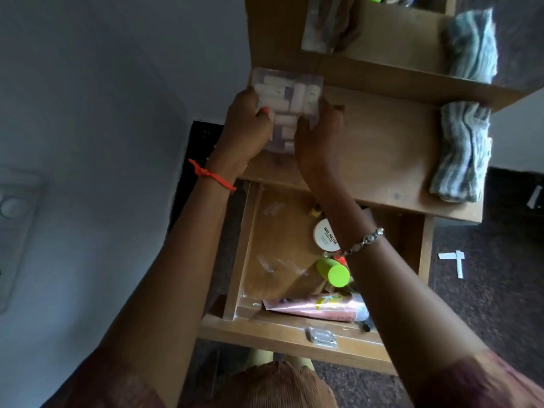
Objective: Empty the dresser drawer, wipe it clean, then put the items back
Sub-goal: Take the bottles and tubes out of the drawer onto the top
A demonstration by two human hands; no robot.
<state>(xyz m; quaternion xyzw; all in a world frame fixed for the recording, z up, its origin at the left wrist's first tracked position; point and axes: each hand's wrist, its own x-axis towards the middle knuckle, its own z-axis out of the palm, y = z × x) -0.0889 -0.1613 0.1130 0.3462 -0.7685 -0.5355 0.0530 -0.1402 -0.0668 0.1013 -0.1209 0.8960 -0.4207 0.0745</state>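
Over dresser top (382, 148), gripped plastic box (288, 95) from both sides, left hand (247, 128) and right hand (318, 134) curled round its edges, likely parking it there. Below, had drawer (244, 245) open, bottle (334, 270) and tube (309, 309) not yet out; cloth (462, 151) handy for wiping.

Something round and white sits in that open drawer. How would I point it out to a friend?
Find the open wooden drawer under the dresser top. Near its middle, toward the back, lies a round white tub. Its lid reads NAIL POLISH in black lettering, while the bottle next to it has a neon green cap.
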